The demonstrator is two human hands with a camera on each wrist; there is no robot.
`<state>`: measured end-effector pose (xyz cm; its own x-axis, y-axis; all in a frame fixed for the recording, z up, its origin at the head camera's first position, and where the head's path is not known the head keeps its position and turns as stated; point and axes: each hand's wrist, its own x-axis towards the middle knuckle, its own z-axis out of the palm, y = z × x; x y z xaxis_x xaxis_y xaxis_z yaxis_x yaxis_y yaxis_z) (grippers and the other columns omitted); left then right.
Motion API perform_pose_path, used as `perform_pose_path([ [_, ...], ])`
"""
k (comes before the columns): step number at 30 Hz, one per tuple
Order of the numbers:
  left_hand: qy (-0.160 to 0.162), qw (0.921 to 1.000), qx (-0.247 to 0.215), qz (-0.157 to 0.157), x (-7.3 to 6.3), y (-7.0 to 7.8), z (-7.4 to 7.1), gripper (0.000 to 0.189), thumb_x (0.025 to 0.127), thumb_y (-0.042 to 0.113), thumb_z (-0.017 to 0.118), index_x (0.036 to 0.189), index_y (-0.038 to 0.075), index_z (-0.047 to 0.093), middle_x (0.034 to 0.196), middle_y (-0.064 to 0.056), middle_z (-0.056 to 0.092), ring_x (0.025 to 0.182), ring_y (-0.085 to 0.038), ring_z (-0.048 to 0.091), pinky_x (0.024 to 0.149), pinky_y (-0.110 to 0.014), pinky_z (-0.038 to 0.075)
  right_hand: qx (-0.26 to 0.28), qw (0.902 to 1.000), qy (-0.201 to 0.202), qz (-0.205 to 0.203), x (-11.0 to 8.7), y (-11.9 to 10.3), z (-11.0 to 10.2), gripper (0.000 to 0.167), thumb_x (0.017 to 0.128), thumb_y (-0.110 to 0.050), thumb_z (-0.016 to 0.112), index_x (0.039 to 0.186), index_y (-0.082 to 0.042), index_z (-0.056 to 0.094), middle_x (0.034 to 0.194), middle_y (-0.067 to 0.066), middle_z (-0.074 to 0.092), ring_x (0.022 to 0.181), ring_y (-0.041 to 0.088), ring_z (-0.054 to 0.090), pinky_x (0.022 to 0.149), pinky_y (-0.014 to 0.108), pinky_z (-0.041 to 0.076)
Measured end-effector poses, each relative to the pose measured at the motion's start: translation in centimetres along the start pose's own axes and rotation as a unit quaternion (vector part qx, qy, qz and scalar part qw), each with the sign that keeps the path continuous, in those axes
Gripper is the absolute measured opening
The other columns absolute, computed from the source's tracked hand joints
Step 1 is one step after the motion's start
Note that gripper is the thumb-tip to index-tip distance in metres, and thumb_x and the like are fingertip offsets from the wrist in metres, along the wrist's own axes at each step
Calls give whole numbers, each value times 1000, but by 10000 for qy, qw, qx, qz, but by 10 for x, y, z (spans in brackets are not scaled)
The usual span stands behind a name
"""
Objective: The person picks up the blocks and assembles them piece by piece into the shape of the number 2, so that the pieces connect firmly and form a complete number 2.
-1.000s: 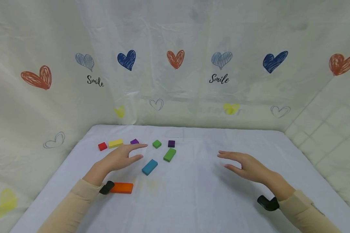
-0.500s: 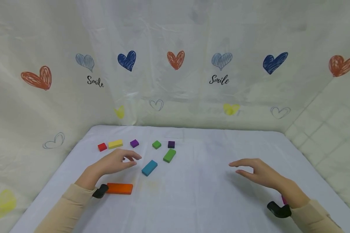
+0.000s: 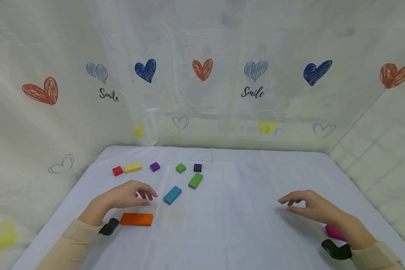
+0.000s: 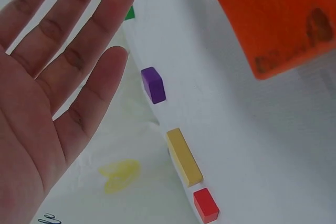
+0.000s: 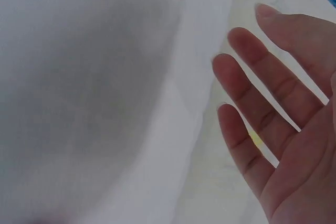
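My left hand [image 3: 126, 195] hovers over the left part of the table, fingers loosely bent, with nothing in it. The orange block [image 3: 136, 219] lies just below it and the blue block [image 3: 172, 195] to its right. In the left wrist view the palm faces the camera, and the orange block [image 4: 283, 14] looms large at top right. My right hand [image 3: 315, 206] hangs over the right side of the table, relaxed and holding nothing. A magenta block [image 3: 335, 232] lies beneath its wrist, partly hidden. The right wrist view shows the fingers [image 5: 257, 98] slightly spread.
Toward the back left lie a red block [image 3: 117, 171], a yellow block [image 3: 133, 167] and a purple block [image 3: 155, 167]. Near the middle are a small green block [image 3: 180, 168], a longer green block [image 3: 195, 180] and a dark purple block [image 3: 197, 167]. A white cloth covers the table [image 3: 243, 225].
Both hands have drawn back toward the person and apart, the left leftward and the right rightward. The purple block and the magenta block have come into sight. The blocks have stayed put.
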<state>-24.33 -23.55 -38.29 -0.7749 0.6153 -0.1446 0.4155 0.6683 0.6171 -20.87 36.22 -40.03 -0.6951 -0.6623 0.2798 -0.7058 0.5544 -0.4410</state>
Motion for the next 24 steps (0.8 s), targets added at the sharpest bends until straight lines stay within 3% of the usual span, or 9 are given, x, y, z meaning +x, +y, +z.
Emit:
perform_pose_path([
  [8,-232,9996,-93,-102,-5,-1,4,19,95,19,73,114,17,76,102,7,71,96,-17,63,84,-38,53,175,9996,-207,51,-21,13,-7,27,86,2,78,110,-9,76,99,-6,74,85,7,65,68,26,53],
  [13,-242,9995,-140,-158,-10,-2,5,20,94,17,74,114,17,76,102,6,71,96,-18,63,85,-41,53,212,9993,-203,211,-35,17,-10,28,87,2,77,111,-12,75,97,-6,72,83,4,61,67,26,51],
  [24,-303,9980,-352,-427,-19,-3,8,25,89,16,79,114,18,75,105,5,69,99,-22,61,82,-41,54,470,9964,-234,671,-71,26,-23,36,88,5,74,117,-15,73,106,-11,71,83,5,60,65,24,50],
])
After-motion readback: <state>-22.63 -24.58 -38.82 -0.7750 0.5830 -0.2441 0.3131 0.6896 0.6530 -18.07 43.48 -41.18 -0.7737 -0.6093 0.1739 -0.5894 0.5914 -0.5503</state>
